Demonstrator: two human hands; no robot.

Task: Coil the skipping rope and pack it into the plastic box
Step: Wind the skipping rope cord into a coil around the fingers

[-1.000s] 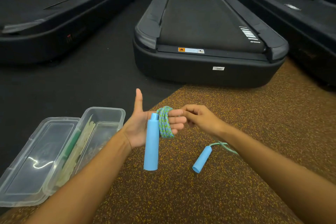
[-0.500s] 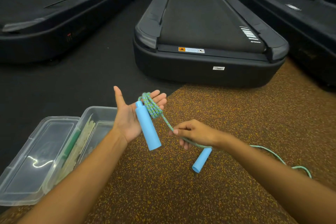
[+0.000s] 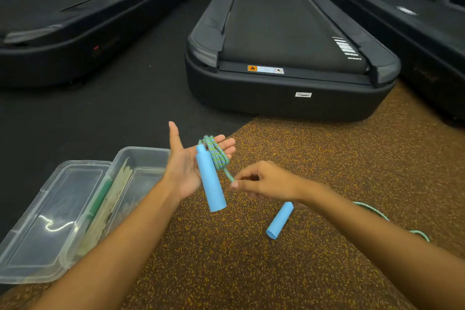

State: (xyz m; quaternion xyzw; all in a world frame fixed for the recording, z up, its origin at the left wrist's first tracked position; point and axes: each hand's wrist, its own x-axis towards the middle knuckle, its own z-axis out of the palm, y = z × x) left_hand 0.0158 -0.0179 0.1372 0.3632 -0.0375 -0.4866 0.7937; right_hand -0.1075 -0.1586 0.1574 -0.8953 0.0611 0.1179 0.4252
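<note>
My left hand (image 3: 186, 168) is held palm up with straight fingers. Several loops of green-blue skipping rope (image 3: 216, 153) are wound round its fingers, and one light blue handle (image 3: 210, 180) hangs down across the palm. My right hand (image 3: 261, 181) pinches the rope just below the loops. The second blue handle (image 3: 280, 220) lies on the speckled floor under my right wrist. Loose rope (image 3: 377, 214) trails on the floor behind my right forearm. The clear plastic box (image 3: 118, 158) stands open at the left, its lid (image 3: 30, 229) folded out flat.
Three black treadmills stand across the back: one ahead (image 3: 289, 40), one left (image 3: 75, 20), one right (image 3: 422, 22). Flat pale and green strips (image 3: 105, 206) lie inside the box. Brown speckled flooring (image 3: 327, 158) meets black flooring (image 3: 113, 108).
My left hand uncurled from round the loops and now lies flat. My right hand drew down and right along the rope, then came back up close to the loops.
</note>
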